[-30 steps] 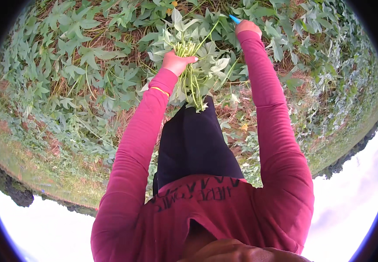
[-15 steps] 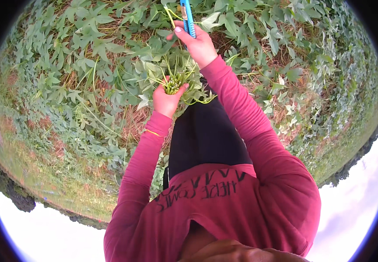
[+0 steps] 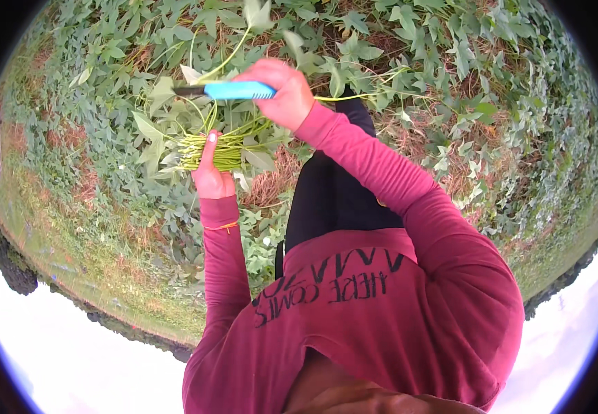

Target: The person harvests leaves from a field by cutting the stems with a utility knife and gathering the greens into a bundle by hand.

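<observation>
The bundle of green stems [image 3: 226, 153] lies in the left hand [image 3: 210, 182], whose fingers are wrapped around it, with the thumb standing up across the stems. The bundle's long axis runs roughly left to right, crossing the thumb rather than following it. Leaves [image 3: 259, 160] fan out to the right of the left fingers, and more spread just beyond them.

From the fingers of the right hand [image 3: 286, 95], the bundle lies to the left and nearer the person's body, with a gap between that hand and the stems. The left hand is therefore the nearer one, being in contact with it. The right fingers are closed around the blue handle of a knife [image 3: 238, 90]. Its dark end points left from those fingers, beyond the left thumb tip, so the knife lies nearly in line with the stems.

A loose vine [image 3: 232, 54] rises just left of and beyond the right fingers; blur hides whether they pinch it too. Another thin stem [image 3: 347, 98] stretches away to their right. Leafy plants [image 3: 409, 41] spread beyond both sets of fingers, and dry straw [image 3: 275, 178] shows to the right of the left ones.
</observation>
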Motion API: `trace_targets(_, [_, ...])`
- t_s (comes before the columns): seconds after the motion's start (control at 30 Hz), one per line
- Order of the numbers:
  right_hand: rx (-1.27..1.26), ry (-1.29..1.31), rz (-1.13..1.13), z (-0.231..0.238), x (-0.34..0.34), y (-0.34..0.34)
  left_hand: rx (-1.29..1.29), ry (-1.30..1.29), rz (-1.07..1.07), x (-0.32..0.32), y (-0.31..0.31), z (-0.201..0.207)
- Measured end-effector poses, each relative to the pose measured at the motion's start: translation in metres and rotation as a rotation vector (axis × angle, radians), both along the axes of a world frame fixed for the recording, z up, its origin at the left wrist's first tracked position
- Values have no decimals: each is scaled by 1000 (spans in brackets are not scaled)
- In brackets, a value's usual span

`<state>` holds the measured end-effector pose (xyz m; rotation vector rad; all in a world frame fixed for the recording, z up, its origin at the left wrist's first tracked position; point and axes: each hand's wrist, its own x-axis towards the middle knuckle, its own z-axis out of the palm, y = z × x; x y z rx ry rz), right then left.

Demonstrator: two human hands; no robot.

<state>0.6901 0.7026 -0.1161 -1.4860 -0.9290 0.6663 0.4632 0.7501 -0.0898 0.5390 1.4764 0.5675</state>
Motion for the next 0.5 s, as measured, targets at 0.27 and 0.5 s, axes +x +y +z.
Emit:
trace_targets(0.27, [129,389,415,-8,-122,-5,-35,-163,107,-51,-21,28])
trace_targets(0.5, [-45,956,549,38,-104,45,82,-311,108,-69,14,90])
